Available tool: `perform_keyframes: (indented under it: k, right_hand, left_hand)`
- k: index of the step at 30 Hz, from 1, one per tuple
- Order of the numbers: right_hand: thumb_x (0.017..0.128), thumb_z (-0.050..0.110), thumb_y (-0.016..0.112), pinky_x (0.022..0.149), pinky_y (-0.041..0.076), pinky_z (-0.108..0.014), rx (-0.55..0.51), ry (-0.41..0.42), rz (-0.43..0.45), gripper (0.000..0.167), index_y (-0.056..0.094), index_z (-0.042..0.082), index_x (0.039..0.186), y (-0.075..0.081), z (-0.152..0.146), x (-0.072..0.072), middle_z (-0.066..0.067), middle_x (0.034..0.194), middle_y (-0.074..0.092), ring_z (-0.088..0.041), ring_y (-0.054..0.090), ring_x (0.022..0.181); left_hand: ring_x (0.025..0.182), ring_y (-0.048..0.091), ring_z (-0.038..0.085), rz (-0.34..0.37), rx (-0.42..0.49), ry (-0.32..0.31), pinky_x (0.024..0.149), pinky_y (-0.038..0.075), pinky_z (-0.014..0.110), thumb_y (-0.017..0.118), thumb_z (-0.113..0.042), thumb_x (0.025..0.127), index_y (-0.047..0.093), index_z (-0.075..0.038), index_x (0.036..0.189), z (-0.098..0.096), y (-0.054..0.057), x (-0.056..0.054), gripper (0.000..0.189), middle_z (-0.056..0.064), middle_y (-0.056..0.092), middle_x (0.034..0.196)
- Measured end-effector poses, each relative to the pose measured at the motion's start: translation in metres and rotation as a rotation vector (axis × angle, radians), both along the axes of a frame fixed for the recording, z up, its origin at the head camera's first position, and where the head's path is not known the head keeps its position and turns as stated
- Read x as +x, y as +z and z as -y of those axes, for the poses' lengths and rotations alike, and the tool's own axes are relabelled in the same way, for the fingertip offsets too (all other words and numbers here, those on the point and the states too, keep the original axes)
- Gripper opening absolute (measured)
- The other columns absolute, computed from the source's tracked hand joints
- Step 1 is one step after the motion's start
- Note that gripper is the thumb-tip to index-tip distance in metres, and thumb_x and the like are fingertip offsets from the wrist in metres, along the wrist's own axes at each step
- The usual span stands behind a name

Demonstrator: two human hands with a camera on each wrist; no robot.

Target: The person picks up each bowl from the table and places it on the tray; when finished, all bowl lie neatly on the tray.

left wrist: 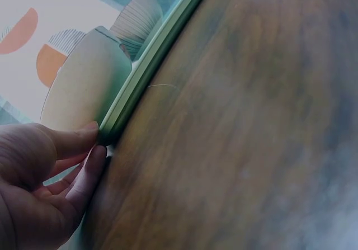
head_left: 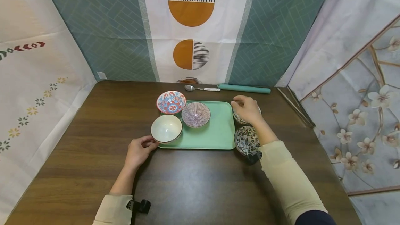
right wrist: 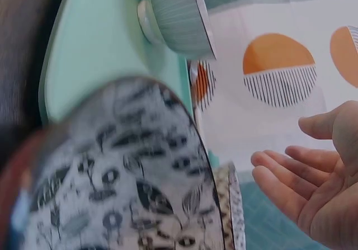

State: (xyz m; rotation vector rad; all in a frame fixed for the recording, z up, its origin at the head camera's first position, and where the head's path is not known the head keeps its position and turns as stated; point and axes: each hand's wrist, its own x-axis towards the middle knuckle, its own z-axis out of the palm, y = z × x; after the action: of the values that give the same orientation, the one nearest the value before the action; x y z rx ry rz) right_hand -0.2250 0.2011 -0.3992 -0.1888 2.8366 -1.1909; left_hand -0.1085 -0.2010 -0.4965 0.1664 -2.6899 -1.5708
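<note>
At the front left corner of the mint-green tray (head_left: 220, 127), my left hand (head_left: 139, 151) pinches the tray's edge between thumb and fingers. Right by those fingers, a cream bowl with a dark rim (head_left: 166, 128) sits on the tray. A purple striped bowl (head_left: 196, 114) stands beside it, and a red-and-blue patterned bowl (head_left: 171, 102) is at the back left corner. My right hand (head_left: 247, 108) is over a patterned bowl (head_left: 239, 118) at the tray's right side, partly hiding it. Its fingers are spread and loosely bent, holding nothing. Nearer me is a dark floral bowl (head_left: 247, 140).
Behind the tray lie a spoon (head_left: 201, 88) with a pale handle and a long teal stick-like object (head_left: 243, 88). Metal chopstick-like rods (head_left: 295, 107) lie by the table's right edge. The brown wooden table (head_left: 193, 186) meets hanging cloths at the back and sides.
</note>
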Motion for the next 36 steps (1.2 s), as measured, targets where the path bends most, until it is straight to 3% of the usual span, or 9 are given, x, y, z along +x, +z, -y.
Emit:
perform_keyframes:
  k: [11,23,26,28,30,33,36]
  right_hand:
    - [0.104,0.028,0.059,0.093,0.050,-0.054,-0.036,-0.061,-0.128,0.041,0.061,0.001,0.134,-0.008,-0.046,-0.001,-0.022,0.125,0.067,-0.040,0.062,0.114]
    - [0.100,0.017,0.064,0.088,0.051,-0.053,0.032,-0.192,-0.261,0.030,0.067,-0.005,0.120,-0.034,-0.093,-0.005,-0.025,0.110,0.071,-0.042,0.068,0.100]
    - [0.099,0.018,0.067,0.104,0.038,-0.055,0.043,-0.214,-0.240,0.032,0.067,-0.007,0.119,-0.039,-0.098,-0.008,-0.026,0.108,0.071,-0.042,0.066,0.098]
    - [0.099,0.022,0.067,0.104,0.035,-0.057,0.071,-0.217,-0.196,0.036,0.067,-0.007,0.120,-0.043,-0.100,-0.010,-0.026,0.107,0.070,-0.043,0.063,0.099]
    - [0.100,0.027,0.065,0.101,0.040,-0.054,0.097,-0.201,-0.135,0.039,0.066,-0.008,0.119,-0.046,-0.101,-0.011,-0.026,0.102,0.071,-0.042,0.066,0.095]
    - [0.103,0.029,0.060,0.075,0.056,-0.042,0.101,-0.158,-0.038,0.041,0.066,-0.008,0.119,-0.050,-0.103,-0.013,-0.024,0.096,0.072,-0.033,0.072,0.082]
    - [0.105,0.026,0.055,0.064,0.058,-0.034,0.070,-0.107,0.030,0.041,0.065,-0.011,0.119,-0.053,-0.104,-0.015,-0.027,0.100,0.072,-0.026,0.074,0.069]
  left_hand:
    - [0.085,0.073,0.018,0.005,0.013,-0.005,0.064,0.051,0.019,0.078,-0.010,0.090,0.074,0.005,0.112,0.000,0.000,0.000,0.028,0.015,0.076,0.096]
    - [0.085,0.074,0.019,0.003,0.004,-0.007,0.065,0.051,0.018,0.078,-0.009,0.090,0.074,0.006,0.112,0.000,0.002,-0.002,0.027,0.016,0.076,0.095]
    - [0.085,0.074,0.019,0.001,0.004,-0.007,0.065,0.051,0.018,0.078,-0.008,0.090,0.073,0.006,0.112,0.000,0.002,-0.002,0.027,0.016,0.075,0.096]
    - [0.085,0.073,0.019,-0.001,0.004,-0.005,0.065,0.051,0.017,0.078,-0.008,0.090,0.073,0.006,0.112,0.000,0.002,-0.002,0.027,0.017,0.075,0.096]
    - [0.085,0.073,0.019,-0.002,0.004,-0.005,0.065,0.051,0.018,0.078,-0.008,0.090,0.073,0.006,0.112,0.000,0.002,-0.003,0.026,0.017,0.075,0.096]
    - [0.085,0.073,0.019,0.002,0.011,-0.005,0.065,0.051,0.017,0.077,-0.006,0.090,0.073,0.007,0.112,0.000,0.001,-0.003,0.026,0.017,0.075,0.096]
    - [0.085,0.073,0.018,0.007,0.014,-0.004,0.065,0.051,0.017,0.077,-0.005,0.089,0.073,0.007,0.112,0.000,0.000,-0.003,0.026,0.017,0.075,0.096]
